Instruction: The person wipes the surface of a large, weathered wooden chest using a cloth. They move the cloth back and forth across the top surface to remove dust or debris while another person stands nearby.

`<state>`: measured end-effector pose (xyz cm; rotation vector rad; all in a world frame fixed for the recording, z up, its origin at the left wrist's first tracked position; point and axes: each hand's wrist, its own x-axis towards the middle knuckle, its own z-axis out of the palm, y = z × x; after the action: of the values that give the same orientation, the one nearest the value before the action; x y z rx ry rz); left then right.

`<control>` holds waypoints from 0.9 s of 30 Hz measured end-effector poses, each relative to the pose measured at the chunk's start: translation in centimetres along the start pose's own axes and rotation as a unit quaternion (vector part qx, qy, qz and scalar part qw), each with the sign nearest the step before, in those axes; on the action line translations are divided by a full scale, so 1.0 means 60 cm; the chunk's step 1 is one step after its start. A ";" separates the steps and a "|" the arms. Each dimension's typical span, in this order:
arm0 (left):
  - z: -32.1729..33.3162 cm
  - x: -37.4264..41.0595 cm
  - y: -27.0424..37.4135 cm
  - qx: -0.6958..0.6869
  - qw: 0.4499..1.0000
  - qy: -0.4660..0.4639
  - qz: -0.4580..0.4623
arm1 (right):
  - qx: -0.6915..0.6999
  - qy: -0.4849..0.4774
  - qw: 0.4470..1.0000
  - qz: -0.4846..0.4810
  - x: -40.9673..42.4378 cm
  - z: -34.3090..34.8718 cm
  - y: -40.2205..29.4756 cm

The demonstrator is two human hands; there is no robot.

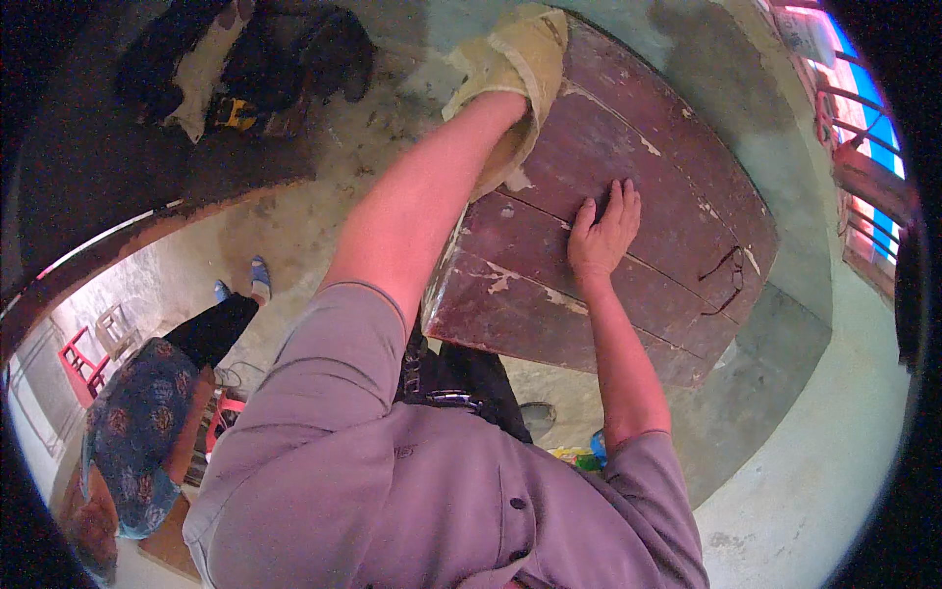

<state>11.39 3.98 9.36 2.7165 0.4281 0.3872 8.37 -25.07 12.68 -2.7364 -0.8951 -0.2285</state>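
My left forearm [441,173] reaches into the opening of a yellowish cloth bag [544,44] at the top centre, and the cloth hides my left hand. The bag lies over the far left part of a worn, dark red wooden table [515,243]. Near the middle of the tabletop, my right hand [607,232] rests palm down, its thumb apart from the fingers, holding nothing. A pair of eyeglasses [737,276] with unfolded temples lies on the boards near the right edge.
A person in patterned clothing [147,412] is at the lower left, near a red plastic chair [79,366]. Dark fabric [294,51] and a yellow-and-black object [239,114] are at the upper left. A green wall [802,412] and a barred window [876,140] stand on the right.
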 end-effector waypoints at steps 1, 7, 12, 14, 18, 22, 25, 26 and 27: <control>-0.003 -0.017 -0.002 0.005 1.000 0.001 -0.006 | -0.002 -0.002 1.000 0.001 0.001 0.000 -0.001; -0.024 -0.158 0.027 0.029 0.999 -0.026 -0.023 | -0.006 0.016 1.000 -0.011 -0.003 -0.001 -0.006; -0.050 -0.282 0.061 0.061 0.996 -0.052 -0.036 | -0.007 0.026 1.000 -0.017 -0.005 0.000 -0.002; -0.065 -0.323 0.073 0.078 0.994 -0.055 -0.043 | -0.008 0.034 0.999 -0.035 -0.005 0.002 0.004; -0.086 -0.400 0.108 0.113 0.990 -0.059 -0.054 | 0.004 0.036 0.999 -0.037 -0.004 0.004 0.006; -0.096 -0.472 0.140 0.146 0.984 -0.062 -0.076 | 0.020 0.028 0.999 -0.017 0.000 0.003 -0.002; -0.105 -0.528 0.166 0.169 0.980 -0.064 -0.088 | 0.026 0.021 0.999 -0.019 -0.003 0.008 0.005; -0.107 -0.545 0.174 0.175 0.978 -0.064 -0.090 | 0.028 0.020 0.999 -0.021 -0.005 0.009 0.009; -0.108 -0.556 0.180 0.181 0.977 -0.061 -0.092 | 0.028 0.021 0.999 -0.029 -0.003 0.010 0.013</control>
<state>-18.65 -15.00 12.44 2.9916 0.7732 0.0967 8.73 -25.57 11.92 -2.6470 -0.9571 -0.2660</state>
